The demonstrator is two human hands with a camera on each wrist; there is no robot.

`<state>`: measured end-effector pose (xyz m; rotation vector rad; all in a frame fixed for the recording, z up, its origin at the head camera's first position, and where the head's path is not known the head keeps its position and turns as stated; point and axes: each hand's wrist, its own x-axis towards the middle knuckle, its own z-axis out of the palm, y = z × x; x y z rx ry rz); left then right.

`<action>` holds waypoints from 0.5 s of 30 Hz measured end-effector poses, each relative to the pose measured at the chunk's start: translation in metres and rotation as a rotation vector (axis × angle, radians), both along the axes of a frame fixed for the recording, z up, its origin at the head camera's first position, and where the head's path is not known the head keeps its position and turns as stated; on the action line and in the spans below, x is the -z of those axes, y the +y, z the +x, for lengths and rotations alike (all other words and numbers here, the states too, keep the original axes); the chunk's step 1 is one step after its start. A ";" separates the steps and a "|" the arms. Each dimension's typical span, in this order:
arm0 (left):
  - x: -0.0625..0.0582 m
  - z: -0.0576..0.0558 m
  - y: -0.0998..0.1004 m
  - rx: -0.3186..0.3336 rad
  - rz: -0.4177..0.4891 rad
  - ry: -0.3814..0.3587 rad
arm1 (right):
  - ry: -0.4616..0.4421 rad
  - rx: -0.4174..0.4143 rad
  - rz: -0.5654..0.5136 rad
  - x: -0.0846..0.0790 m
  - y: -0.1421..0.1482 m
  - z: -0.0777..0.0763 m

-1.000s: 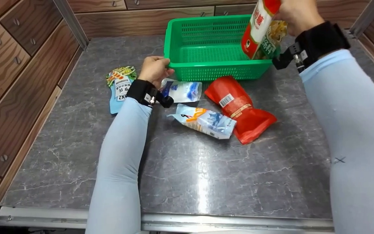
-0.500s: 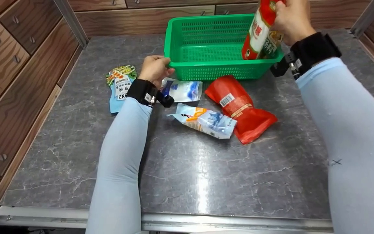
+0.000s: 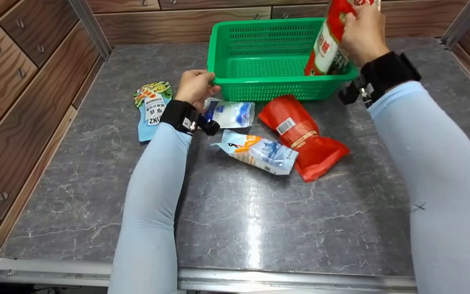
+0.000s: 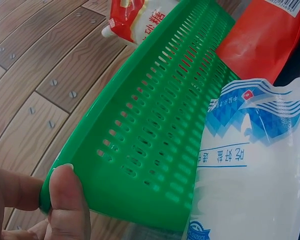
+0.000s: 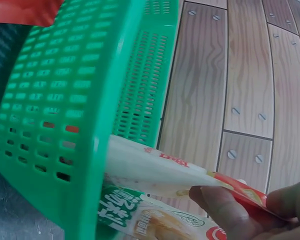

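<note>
At the near left corner of the green basket [image 3: 280, 87], my left hand [image 3: 196, 85] pinches the rim between thumb and fingers, seen closely in the left wrist view. My right hand [image 3: 364, 38] grips the upper edge of a red-and-white sugar bag [image 3: 322, 51]. This bag leans to the right, its lower end inside the basket's right end. Beside it is a green soup seasoning packet [image 5: 122, 212] with a food picture, partly hidden behind the sugar bag in the head view. By my left wrist lies a white-and-blue salt bag [image 3: 233, 114].
A red bag [image 3: 304, 139] lies before the basket, touching a light blue packet [image 3: 259, 153]. Left of my left wrist lies a blue Heinz pouch [image 3: 152, 108]. Wood-patterned panels [image 3: 186, 26] stand behind the basket, and a metal rail [image 3: 300, 279] runs along the near edge.
My right hand has come lower and slightly left, and the sugar bag leans further right, covering more of the seasoning packet. My left hand and the basket stay nearly still.
</note>
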<state>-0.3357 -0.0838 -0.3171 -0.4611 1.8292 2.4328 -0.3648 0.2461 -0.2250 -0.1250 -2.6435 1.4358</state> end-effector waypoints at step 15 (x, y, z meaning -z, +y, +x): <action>0.003 0.000 -0.002 0.006 0.038 -0.010 | 0.031 0.023 0.037 0.016 -0.002 -0.007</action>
